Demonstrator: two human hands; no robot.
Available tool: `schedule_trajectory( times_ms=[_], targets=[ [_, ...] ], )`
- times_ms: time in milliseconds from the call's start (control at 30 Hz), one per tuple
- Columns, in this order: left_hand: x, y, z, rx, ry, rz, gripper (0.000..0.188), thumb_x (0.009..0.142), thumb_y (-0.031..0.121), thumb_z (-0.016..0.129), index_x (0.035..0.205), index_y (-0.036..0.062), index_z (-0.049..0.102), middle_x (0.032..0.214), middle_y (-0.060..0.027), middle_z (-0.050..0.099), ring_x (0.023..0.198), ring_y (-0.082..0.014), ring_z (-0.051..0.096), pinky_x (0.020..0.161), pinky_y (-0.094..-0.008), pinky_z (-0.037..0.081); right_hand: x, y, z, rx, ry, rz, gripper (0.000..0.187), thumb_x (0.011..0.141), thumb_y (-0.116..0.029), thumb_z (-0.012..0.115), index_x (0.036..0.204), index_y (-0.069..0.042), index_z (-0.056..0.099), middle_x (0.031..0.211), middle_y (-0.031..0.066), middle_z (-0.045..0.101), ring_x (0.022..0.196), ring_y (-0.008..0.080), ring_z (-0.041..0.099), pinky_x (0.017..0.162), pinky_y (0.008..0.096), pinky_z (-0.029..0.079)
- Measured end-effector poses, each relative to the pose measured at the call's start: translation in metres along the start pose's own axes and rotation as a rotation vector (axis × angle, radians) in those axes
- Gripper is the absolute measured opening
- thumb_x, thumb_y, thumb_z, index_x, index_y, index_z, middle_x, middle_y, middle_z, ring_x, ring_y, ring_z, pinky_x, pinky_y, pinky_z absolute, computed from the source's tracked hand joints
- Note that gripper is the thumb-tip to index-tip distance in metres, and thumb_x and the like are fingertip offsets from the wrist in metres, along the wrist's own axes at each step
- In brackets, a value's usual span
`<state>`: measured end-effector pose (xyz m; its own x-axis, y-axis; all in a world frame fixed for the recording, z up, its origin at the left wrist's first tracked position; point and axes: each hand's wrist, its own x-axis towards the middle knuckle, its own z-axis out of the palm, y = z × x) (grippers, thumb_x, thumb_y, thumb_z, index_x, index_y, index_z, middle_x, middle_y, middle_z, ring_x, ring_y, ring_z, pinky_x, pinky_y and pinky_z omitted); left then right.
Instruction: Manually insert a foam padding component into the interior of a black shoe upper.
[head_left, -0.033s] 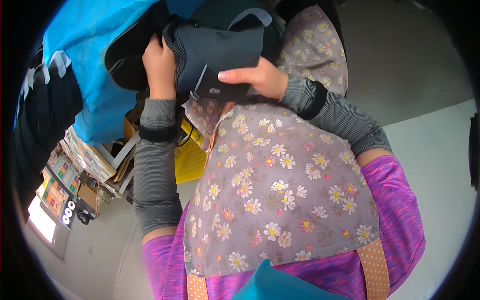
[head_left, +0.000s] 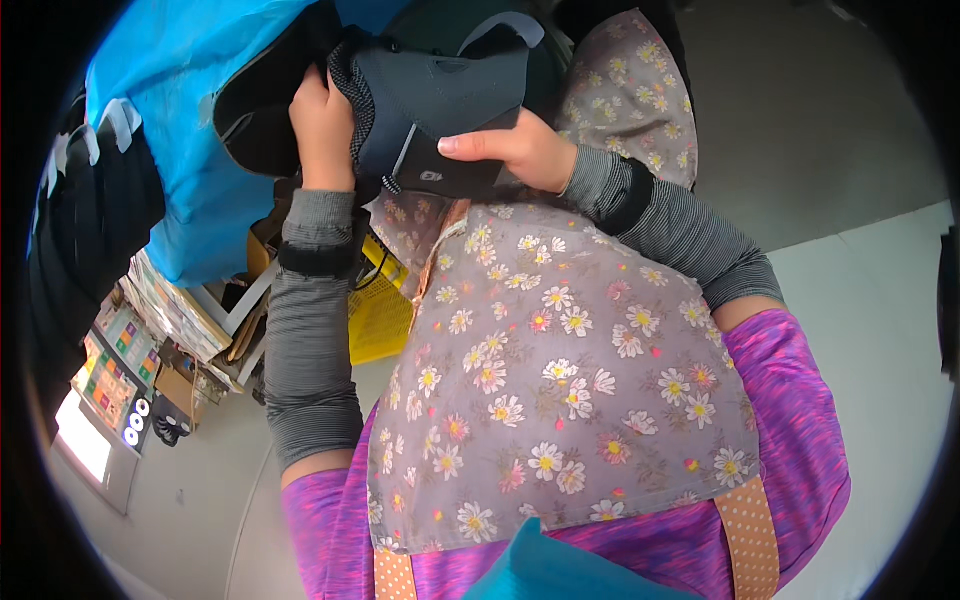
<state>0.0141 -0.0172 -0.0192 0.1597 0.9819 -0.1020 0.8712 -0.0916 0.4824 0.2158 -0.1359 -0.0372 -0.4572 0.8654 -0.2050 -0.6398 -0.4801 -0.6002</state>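
Two bare hands at a navy fabric piece (head_left: pixel 440 95), just past the far edge of the floral apron (head_left: pixel 560 400)

The right hand (head_left: pixel 530 152) grips the piece beyond the apron, its thumb laid flat over the dark cloth and its other fingers hidden underneath; the left hand (head_left: pixel 325 135) reaches in beside the piece's striped knit edge (head_left: pixel 350 95), fingertips hidden, so how tight its grip is I cannot tell; a blue plastic sheet (head_left: pixel 195 190) spreads beyond and left of the apron, and a yellow sheet (head_left: pixel 380 325) sits just left of it
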Motion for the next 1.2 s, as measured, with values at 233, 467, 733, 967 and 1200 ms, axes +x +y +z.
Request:
schedule_trajectory(
  times_ms=[233,467,733,967,1200],
  targets=[
    [-0.003,-0.025,0.015,-0.516,-0.187,0.046,0.024,0.088,0.008,0.049,0.107,-0.0046,0.056,0.100,-0.0120,0.064,0.086,-0.0204,0.061,0.078,-0.0285,0.049,-0.001,-0.002,0.000,-0.041,-0.010,0.005,0.045,0.081,-0.016,0.067,0.120,0.001,0.052,0.116,0.0089,0.057,0.105,0.0165,0.053,0.094,0.0287,0.042],
    [-0.017,0.005,0.025,-0.648,-0.104,0.111,0.025,0.089,0.005,0.044,0.108,-0.0043,0.058,0.098,-0.0116,0.065,0.086,-0.0183,0.062,0.077,-0.0272,0.049,-0.005,-0.004,0.006,-0.015,0.034,-0.060,0.032,0.083,-0.014,0.063,0.112,0.001,0.058,0.106,0.0060,0.062,0.098,0.0126,0.056,0.087,0.0266,0.044],
    [-0.009,-0.011,0.008,-0.489,-0.008,-0.006,0.021,0.089,0.007,0.047,0.097,-0.0054,0.060,0.090,-0.0100,0.065,0.078,-0.0177,0.061,0.073,-0.0287,0.050,-0.002,-0.001,0.012,0.120,0.040,-0.077,0.034,0.083,-0.011,0.062,0.114,0.001,0.057,0.109,0.0061,0.061,0.099,0.0132,0.056,0.089,0.0266,0.044],
    [-0.007,-0.005,0.013,-0.424,-0.127,0.019,0.023,0.087,0.008,0.048,0.103,-0.0039,0.059,0.094,-0.0118,0.066,0.082,-0.0194,0.062,0.075,-0.0288,0.049,0.006,0.002,0.005,0.046,0.048,-0.016,0.037,0.081,-0.017,0.065,0.113,0.000,0.057,0.108,0.0097,0.061,0.102,0.0169,0.055,0.091,0.0288,0.043],
    [-0.015,0.010,0.020,-0.623,-0.155,0.077,0.022,0.088,0.005,0.046,0.105,-0.0052,0.057,0.096,-0.0111,0.065,0.084,-0.0186,0.062,0.077,-0.0274,0.048,0.003,-0.001,0.010,0.080,0.058,-0.090,0.036,0.081,-0.015,0.065,0.112,0.001,0.058,0.107,0.0085,0.061,0.100,0.0164,0.056,0.090,0.0282,0.043]
  ],
)
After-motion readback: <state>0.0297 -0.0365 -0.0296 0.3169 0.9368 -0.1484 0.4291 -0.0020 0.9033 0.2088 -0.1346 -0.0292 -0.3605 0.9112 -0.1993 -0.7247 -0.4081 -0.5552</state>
